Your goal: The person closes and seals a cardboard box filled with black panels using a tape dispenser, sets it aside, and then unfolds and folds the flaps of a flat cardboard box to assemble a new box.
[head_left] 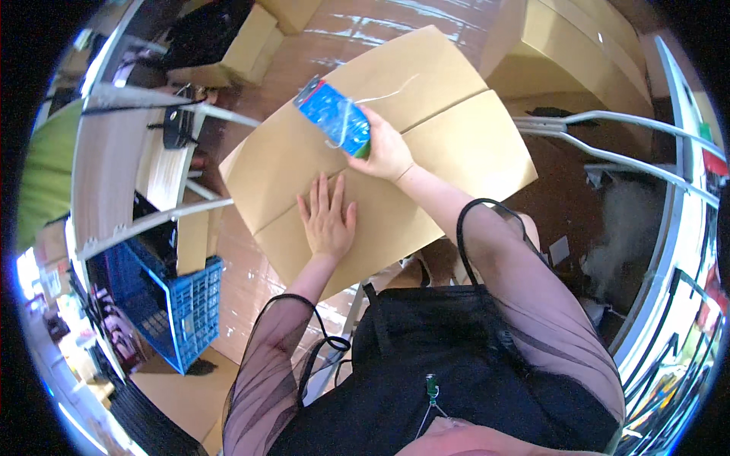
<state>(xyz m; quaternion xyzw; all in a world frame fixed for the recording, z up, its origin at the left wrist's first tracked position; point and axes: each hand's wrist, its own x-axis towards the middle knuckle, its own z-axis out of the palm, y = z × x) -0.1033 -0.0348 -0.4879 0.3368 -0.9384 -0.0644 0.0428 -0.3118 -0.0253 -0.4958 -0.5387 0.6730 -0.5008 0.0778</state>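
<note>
A large brown cardboard box (449,68) stands in front of me, its top flaps closed and a seam running across them. My left hand (327,216) lies flat on the top near that seam, fingers spread. In my right hand (388,148) is what looks like a blue tape dispenser (332,114), with a glossy blue face and a dark, red-edged far end. It is held over the box top, left of the middle. A thin whitish strand crosses it and trails to the right above the cardboard. My right fingers are partly hidden behind it.
At lower left stands a blue plastic crate (194,304) beside a pale wooden shelf unit (110,171). More cardboard boxes (563,45) are at the far right and far left. Metal rails (616,156) run along the right side. Shiny brown flooring (239,300) surrounds the box.
</note>
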